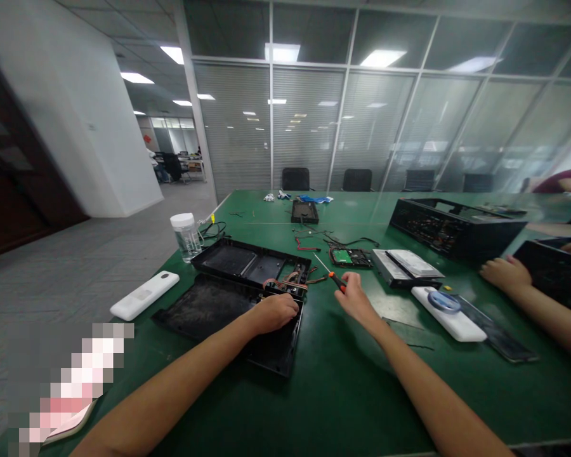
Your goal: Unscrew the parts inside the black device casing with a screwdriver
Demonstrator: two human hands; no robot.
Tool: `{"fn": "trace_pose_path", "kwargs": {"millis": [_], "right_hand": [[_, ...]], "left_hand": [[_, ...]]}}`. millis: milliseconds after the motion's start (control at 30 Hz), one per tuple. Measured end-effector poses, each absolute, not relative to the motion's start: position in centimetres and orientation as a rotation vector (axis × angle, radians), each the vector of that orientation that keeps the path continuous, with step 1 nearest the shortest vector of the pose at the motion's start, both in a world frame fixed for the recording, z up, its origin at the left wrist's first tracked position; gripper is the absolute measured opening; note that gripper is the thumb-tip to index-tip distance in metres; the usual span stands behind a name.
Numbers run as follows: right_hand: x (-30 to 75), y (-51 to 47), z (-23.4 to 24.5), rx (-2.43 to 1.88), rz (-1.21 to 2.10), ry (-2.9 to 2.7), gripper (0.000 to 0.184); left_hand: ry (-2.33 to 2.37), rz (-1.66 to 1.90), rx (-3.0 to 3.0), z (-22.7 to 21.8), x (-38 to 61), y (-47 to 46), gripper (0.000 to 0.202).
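Observation:
In my right hand (354, 295) is a screwdriver (332, 275) with an orange-and-black handle. Its thin metal shaft points up and left, over the table and apart from the casing. My left hand (278, 312) rests at the right side of an opened black plastic casing (219, 304), its fingers curled together; what they pinch, if anything, is hidden. Just beyond these fingers, a bundle of coloured wires (285, 284) comes out of the casing's upper half. A circuit board with a green part (343, 256) lies beyond the screwdriver, beside a red cable (307, 246).
Left of the casing stand a clear bottle (185, 238) and a white oblong device (145, 295). To the right lie a silver drive unit (406, 266), another white device (450, 317) and a dark phone-like slab (497, 333). A co-worker's hand (507, 274) touches a black case (556, 273).

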State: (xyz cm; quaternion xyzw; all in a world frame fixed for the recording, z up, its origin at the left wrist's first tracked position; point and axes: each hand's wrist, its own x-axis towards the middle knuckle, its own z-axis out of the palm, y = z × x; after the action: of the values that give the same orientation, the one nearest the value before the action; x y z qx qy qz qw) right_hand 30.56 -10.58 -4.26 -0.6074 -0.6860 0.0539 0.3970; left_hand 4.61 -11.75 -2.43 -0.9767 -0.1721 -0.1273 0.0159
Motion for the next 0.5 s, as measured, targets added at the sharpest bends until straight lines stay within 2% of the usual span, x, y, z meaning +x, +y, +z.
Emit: {"fn": "trace_pose_path", "kwargs": {"millis": [200, 333, 500], "right_hand": [[30.5, -11.6, -1.4, -1.199, 0.389, -1.664, 0.026], [30.4, -13.0, -0.2, -1.111, 0.592, -1.458, 0.029], [30.4, -13.6, -0.5, -1.129, 0.415, -1.481, 0.026]], "left_hand": [[-0.722, -0.468, -3.096, -2.3, 4.4, -11.8, 0.012], [-0.913, -0.567, -3.144, -2.3, 4.5, -12.1, 0.018], [-0.930, -0.647, -3.193, -2.6, 4.6, -11.9, 0.018]]}}
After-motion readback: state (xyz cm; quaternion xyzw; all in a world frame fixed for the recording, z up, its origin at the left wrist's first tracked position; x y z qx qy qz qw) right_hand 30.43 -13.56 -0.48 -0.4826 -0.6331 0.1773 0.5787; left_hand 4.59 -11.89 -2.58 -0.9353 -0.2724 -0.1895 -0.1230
